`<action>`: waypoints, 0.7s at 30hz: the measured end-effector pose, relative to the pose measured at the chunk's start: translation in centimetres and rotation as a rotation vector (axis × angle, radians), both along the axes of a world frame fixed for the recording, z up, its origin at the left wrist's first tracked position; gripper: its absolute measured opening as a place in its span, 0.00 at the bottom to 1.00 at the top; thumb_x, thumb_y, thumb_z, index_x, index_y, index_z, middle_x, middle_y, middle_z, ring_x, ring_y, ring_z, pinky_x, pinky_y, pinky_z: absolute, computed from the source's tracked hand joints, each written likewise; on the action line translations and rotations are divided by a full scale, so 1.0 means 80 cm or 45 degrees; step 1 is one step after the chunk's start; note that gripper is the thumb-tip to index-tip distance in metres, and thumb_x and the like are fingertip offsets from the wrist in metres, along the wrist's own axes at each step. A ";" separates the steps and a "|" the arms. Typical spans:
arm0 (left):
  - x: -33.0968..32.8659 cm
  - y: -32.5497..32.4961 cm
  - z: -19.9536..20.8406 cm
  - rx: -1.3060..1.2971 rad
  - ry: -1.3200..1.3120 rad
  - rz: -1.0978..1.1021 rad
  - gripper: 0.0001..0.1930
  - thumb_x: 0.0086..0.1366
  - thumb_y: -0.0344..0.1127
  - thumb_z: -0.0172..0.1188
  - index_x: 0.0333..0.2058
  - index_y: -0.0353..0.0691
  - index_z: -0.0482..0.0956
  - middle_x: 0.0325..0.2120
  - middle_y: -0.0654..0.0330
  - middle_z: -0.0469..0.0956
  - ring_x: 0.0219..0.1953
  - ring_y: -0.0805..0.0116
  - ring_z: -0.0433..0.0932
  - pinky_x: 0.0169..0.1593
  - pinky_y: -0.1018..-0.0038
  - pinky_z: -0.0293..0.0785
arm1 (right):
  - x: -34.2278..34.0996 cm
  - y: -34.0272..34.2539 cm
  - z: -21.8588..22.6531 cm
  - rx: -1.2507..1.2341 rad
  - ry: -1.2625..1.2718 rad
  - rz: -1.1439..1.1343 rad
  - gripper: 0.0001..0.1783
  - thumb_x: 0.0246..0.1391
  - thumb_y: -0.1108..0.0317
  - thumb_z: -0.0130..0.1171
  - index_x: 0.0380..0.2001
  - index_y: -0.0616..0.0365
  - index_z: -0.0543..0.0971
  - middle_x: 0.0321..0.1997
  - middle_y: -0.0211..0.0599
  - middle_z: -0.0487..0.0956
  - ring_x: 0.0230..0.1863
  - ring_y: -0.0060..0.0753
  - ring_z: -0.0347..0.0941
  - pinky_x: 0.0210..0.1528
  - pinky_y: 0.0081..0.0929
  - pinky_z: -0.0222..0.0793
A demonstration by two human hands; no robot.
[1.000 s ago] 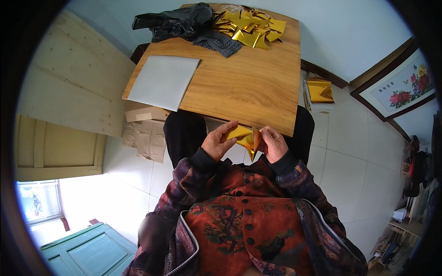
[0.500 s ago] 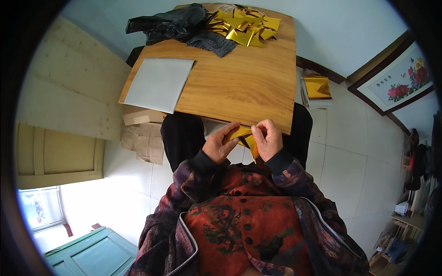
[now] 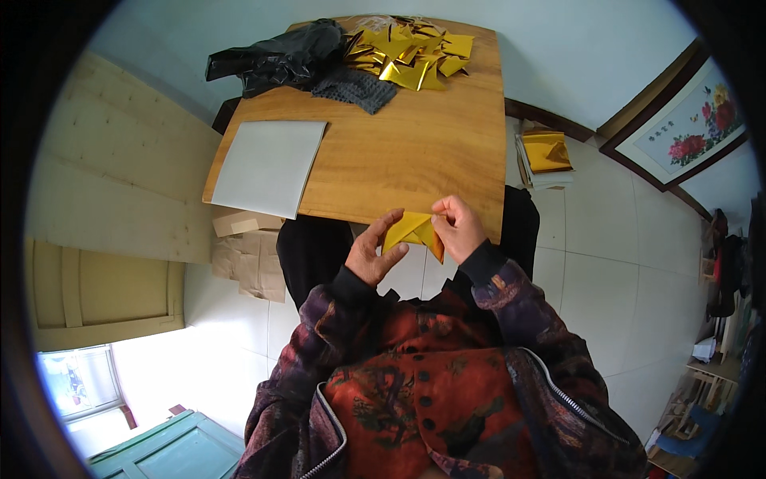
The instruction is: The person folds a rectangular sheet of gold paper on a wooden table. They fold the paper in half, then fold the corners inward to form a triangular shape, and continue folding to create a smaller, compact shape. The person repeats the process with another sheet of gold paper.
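A partly folded sheet of shiny gold paper point(image 3: 412, 229) is held between my two hands just off the table's near edge. My left hand point(image 3: 372, 251) grips its left side, thumb below and fingers above. At the upper right corner of the paper, my right hand point(image 3: 460, 227) pinches it between thumb and forefinger. One pointed flap hangs down at the paper's right side. At the far end of the wooden table point(image 3: 399, 152) lies a heap of folded gold paper pieces point(image 3: 415, 57).
Left of that heap sit a black plastic bag point(image 3: 279, 57) and a dark textured cloth point(image 3: 355, 88). A grey-white flat sheet point(image 3: 270, 166) lies at the table's left. On the floor to the right is a stack topped with gold paper point(image 3: 547, 152); brown cardboard point(image 3: 251, 259) lies below left.
Both hands have lifted the gold paper slightly, and it now shows more broadly with its folds facing up. My right hand has shifted up to the paper's upper corner.
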State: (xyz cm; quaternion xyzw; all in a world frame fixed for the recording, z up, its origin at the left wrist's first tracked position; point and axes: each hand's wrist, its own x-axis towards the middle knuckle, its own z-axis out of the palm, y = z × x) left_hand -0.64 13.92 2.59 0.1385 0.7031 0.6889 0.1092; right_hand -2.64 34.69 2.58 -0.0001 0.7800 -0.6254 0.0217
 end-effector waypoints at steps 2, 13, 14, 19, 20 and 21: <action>-0.025 -0.002 -0.004 -0.249 0.203 0.054 0.28 0.64 0.37 0.62 0.60 0.33 0.67 0.52 0.52 0.75 0.55 0.68 0.72 0.55 0.75 0.68 | -0.024 -0.002 -0.009 0.124 0.141 -0.004 0.06 0.59 0.73 0.55 0.38 0.62 0.73 0.31 0.35 0.78 0.30 0.24 0.74 0.33 0.23 0.70; -0.081 0.015 0.026 -1.324 0.424 0.091 0.34 0.54 0.44 0.66 0.61 0.49 0.68 0.59 0.58 0.65 0.61 0.53 0.63 0.62 0.53 0.58 | -0.041 0.025 -0.008 0.970 0.581 0.228 0.39 0.55 0.51 0.61 0.63 0.63 0.62 0.69 0.48 0.61 0.70 0.50 0.55 0.69 0.42 0.53; -0.081 0.015 0.025 -1.361 0.447 0.098 0.36 0.54 0.46 0.66 0.62 0.49 0.67 0.62 0.58 0.63 0.64 0.53 0.60 0.65 0.52 0.55 | -0.033 0.023 -0.010 1.069 0.549 0.278 0.43 0.54 0.49 0.62 0.65 0.62 0.60 0.71 0.47 0.57 0.72 0.49 0.51 0.70 0.44 0.49; -0.092 0.024 0.001 -1.332 0.824 -0.098 0.42 0.57 0.55 0.62 0.67 0.50 0.58 0.69 0.60 0.52 0.72 0.57 0.48 0.70 0.54 0.45 | -0.028 0.016 -0.016 1.192 0.490 0.353 0.56 0.43 0.42 0.68 0.67 0.64 0.56 0.75 0.45 0.50 0.75 0.47 0.43 0.72 0.48 0.40; -0.094 0.024 -0.004 -1.352 0.769 -0.198 0.43 0.58 0.58 0.61 0.67 0.50 0.57 0.70 0.61 0.50 0.73 0.60 0.45 0.71 0.55 0.41 | -0.028 0.016 -0.015 1.206 0.504 0.360 0.57 0.42 0.41 0.69 0.67 0.64 0.55 0.75 0.45 0.50 0.75 0.47 0.42 0.73 0.48 0.40; -0.095 0.023 -0.008 -1.366 0.835 -0.191 0.42 0.58 0.60 0.59 0.68 0.51 0.56 0.71 0.61 0.50 0.73 0.61 0.46 0.71 0.55 0.41 | -0.028 0.016 -0.014 1.216 0.515 0.364 0.59 0.41 0.41 0.70 0.67 0.64 0.55 0.75 0.45 0.49 0.76 0.47 0.42 0.73 0.48 0.39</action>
